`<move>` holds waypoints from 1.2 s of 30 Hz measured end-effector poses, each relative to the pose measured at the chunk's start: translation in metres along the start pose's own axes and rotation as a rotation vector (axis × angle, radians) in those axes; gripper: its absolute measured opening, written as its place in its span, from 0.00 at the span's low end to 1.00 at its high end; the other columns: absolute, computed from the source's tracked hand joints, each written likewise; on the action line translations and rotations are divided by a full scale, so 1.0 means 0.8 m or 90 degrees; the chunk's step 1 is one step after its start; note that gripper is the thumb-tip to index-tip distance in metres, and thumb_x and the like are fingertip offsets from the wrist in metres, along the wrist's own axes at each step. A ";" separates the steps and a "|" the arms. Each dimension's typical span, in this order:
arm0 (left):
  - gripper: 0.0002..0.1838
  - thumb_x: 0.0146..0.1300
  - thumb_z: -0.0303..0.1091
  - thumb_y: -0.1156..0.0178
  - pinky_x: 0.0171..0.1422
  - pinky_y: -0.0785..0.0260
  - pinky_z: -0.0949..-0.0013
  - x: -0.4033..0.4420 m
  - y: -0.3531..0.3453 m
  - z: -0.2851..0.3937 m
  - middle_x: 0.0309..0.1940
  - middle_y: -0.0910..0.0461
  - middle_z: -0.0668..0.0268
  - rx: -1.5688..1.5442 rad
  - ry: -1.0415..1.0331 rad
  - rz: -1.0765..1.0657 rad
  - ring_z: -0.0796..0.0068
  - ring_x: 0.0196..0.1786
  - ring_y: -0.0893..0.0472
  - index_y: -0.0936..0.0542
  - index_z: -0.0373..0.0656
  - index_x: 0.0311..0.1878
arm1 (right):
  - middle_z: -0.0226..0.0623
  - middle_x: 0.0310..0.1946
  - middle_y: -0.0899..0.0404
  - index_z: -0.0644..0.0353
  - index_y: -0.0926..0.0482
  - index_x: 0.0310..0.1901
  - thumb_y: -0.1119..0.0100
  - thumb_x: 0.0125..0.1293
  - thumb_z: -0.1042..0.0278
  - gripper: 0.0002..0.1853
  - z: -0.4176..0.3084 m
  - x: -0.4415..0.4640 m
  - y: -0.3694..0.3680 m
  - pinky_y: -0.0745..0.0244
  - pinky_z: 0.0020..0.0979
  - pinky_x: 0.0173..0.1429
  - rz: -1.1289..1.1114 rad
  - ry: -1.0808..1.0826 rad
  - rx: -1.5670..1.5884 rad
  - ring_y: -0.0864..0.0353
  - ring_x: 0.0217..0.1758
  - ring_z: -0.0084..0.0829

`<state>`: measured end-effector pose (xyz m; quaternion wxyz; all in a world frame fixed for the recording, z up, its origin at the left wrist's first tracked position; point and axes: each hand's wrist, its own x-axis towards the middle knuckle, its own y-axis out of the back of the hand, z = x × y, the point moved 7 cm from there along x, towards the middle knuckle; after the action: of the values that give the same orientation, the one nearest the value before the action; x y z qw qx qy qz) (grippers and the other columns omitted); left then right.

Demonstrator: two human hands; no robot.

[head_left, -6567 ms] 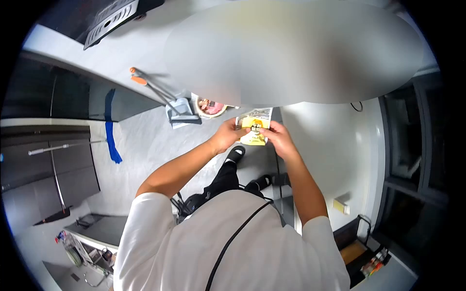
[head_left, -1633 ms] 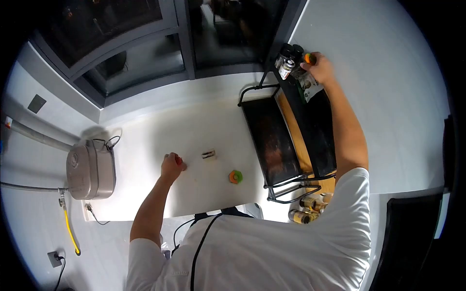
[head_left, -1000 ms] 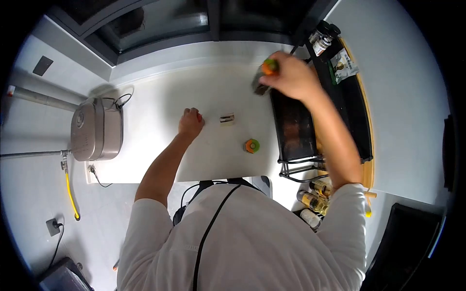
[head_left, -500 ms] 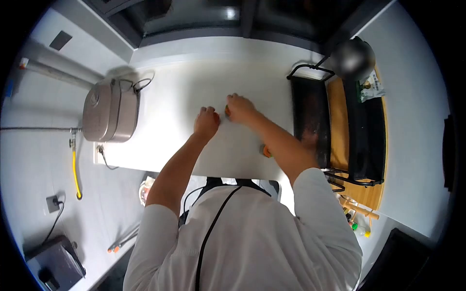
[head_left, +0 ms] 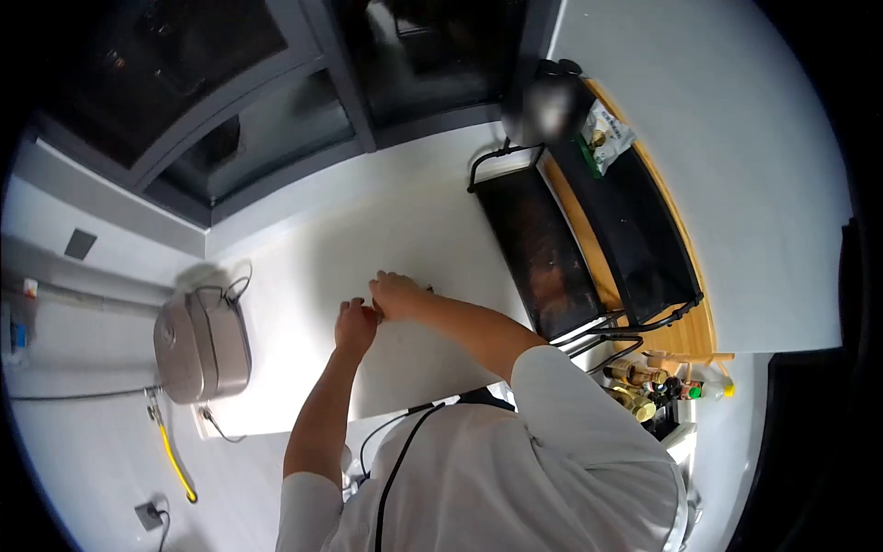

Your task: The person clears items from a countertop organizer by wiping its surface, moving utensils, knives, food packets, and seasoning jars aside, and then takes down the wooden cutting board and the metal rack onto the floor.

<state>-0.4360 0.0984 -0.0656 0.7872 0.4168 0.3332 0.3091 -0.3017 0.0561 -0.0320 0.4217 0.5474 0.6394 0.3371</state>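
My left hand is held just above the white tabletop with its fingers curled closed. A trace of red shows at its inner edge, too small to name. Touching or almost touching it, my right hand is also closed, fingers bent downward over a small thing that they hide. Whatever sits between the two hands is mostly covered by the fingers. Beyond my right wrist, a tiny dark object peeks out on the white table; the forearm hides most of it.
At the left stands a brownish rice cooker with its cord. A black two-tier rack occupies the right side, with a snack-like bag on top. Several bottles are below it. A dark-framed window runs along the back.
The view has swung and tilted, shifting the table lower. My hands have come together, and the orange thing seen near my right forearm is now hidden.
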 end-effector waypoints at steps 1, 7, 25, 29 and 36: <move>0.34 0.67 0.49 0.29 0.67 0.23 0.48 -0.002 0.000 0.000 0.65 0.24 0.49 -0.004 -0.010 -0.009 0.44 0.64 0.19 0.25 0.39 0.70 | 0.55 0.54 0.20 0.68 0.21 0.54 0.29 0.63 0.58 0.24 0.002 -0.003 0.011 0.19 0.51 0.62 0.004 -0.014 0.001 0.16 0.57 0.55; 0.42 0.62 0.49 0.24 0.70 0.25 0.48 -0.025 0.054 0.032 0.67 0.26 0.45 -0.025 -0.038 0.077 0.42 0.67 0.22 0.29 0.37 0.73 | 0.49 0.55 0.15 0.63 0.17 0.56 0.32 0.63 0.62 0.22 0.086 -0.050 0.259 0.21 0.48 0.66 0.324 -0.122 -0.095 0.16 0.60 0.50; 0.36 0.66 0.44 0.26 0.72 0.27 0.48 -0.004 0.089 0.061 0.67 0.25 0.44 -0.103 -0.105 0.166 0.41 0.69 0.24 0.27 0.34 0.71 | 0.57 0.50 0.16 0.67 0.23 0.56 0.26 0.63 0.54 0.28 0.219 -0.257 0.508 0.18 0.48 0.59 0.758 -0.450 -0.152 0.14 0.55 0.55; 0.33 0.67 0.41 0.27 0.71 0.26 0.51 0.002 0.114 0.082 0.66 0.23 0.46 -0.115 -0.122 0.195 0.44 0.68 0.22 0.25 0.35 0.69 | 0.53 0.48 0.16 0.66 0.22 0.55 0.26 0.63 0.57 0.26 0.128 -0.228 0.418 0.18 0.48 0.56 0.708 -0.187 -0.136 0.14 0.52 0.54; 0.29 0.65 0.39 0.25 0.67 0.24 0.52 0.021 0.146 0.153 0.61 0.20 0.49 -0.107 -0.220 0.195 0.47 0.64 0.20 0.22 0.36 0.64 | 0.51 0.54 0.18 0.66 0.23 0.58 0.31 0.64 0.68 0.22 0.166 -0.151 0.095 0.17 0.46 0.60 0.159 -0.235 0.020 0.16 0.59 0.49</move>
<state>-0.3545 0.1100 0.0830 0.8083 0.4421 0.0994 0.3759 -0.1443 -0.0535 0.0011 0.4781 0.6810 0.4840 0.2710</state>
